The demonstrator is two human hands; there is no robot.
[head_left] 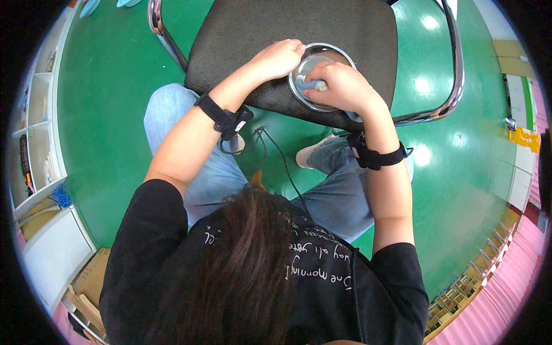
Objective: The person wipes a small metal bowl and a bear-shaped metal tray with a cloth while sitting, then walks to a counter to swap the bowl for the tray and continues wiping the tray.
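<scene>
A shiny round metal bowl [300, 95] rests on the dark mesh seat of a chair. My left hand [282, 59] is closed at the bowl's left rim, its fingertips pinching the edge. Over the bowl's right side reaches my right hand [344, 86], with its fingers bent down inside. Between its thumb and fingers shows a small whitish lump [321, 86], too small to make out its kind. The bowl's inside looks pale and glossy, perhaps with liquid in it. My right hand hides the bowl's right part.
The chair seat [241, 34] has curved chrome armrests [457, 69] on both sides. A black cable [282, 152] hangs between my knees, and black straps circle both wrists. White shelves [40, 103] stand far left on the green floor [109, 109]; pink cloth [494, 305] lies lower right.
</scene>
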